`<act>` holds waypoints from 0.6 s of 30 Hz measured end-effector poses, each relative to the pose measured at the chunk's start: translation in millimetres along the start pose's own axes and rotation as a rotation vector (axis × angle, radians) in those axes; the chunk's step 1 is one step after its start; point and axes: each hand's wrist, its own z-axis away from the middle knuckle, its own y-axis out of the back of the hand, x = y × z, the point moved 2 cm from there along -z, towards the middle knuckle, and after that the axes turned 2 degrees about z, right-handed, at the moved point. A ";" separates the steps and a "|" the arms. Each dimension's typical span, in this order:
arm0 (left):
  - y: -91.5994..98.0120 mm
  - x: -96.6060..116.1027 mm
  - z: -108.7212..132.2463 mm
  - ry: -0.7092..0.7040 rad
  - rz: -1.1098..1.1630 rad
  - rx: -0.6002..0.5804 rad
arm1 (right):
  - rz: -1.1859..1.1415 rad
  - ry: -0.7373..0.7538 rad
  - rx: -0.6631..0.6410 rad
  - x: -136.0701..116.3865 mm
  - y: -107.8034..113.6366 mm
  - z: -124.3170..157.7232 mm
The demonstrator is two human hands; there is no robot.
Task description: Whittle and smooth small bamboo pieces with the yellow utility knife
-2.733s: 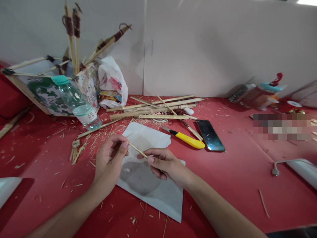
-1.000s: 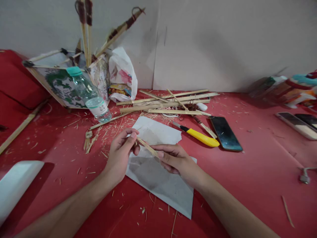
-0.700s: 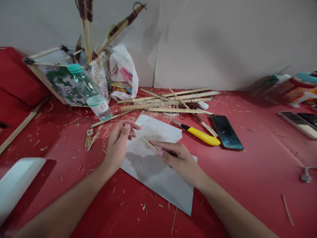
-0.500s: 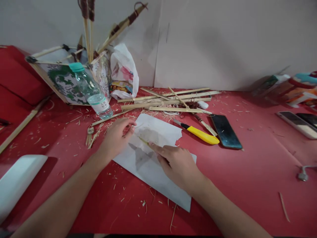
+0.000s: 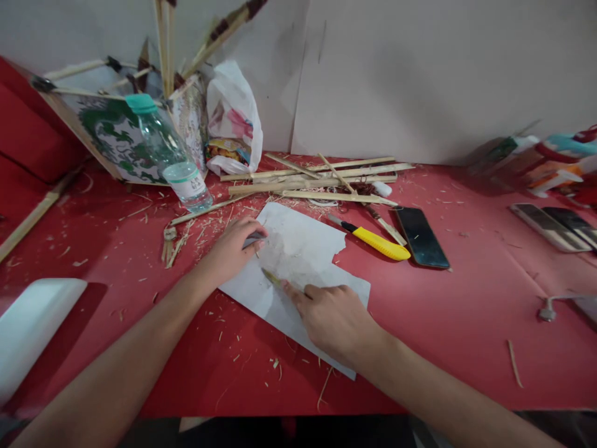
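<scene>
My right hand (image 5: 333, 317) is closed around a narrow, pointed bamboo strip (image 5: 270, 277), with the index finger stretched along it. Its tip points left, over a sheet of white paper (image 5: 308, 227). At the sheet's left edge, my left hand (image 5: 236, 249) has its fingers curled and the thumb close to the fingertips. A tiny sliver shows beneath the thumb, but what the fingers hold cannot be made out. The paper has a torn notch on its right side and grey smudges in the middle.
Behind the paper lie bamboo strips (image 5: 308, 185). A yellow utility knife (image 5: 382, 244) and a phone (image 5: 422, 239) lie to the right. Back left stand a water bottle (image 5: 186, 183), a plastic bag (image 5: 236, 118) and a dragon-patterned box (image 5: 109, 134). Shavings litter the red table (image 5: 443, 336).
My left thumb and fingertips have come closer together. The bamboo strip's tip sits lower on the paper, farther from my left hand. The whole view has shifted slightly.
</scene>
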 end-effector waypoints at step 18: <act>-3.1 6.5 -0.2 0.014 -0.010 0.009 | 0.107 0.122 0.034 4.2 -1.0 1.0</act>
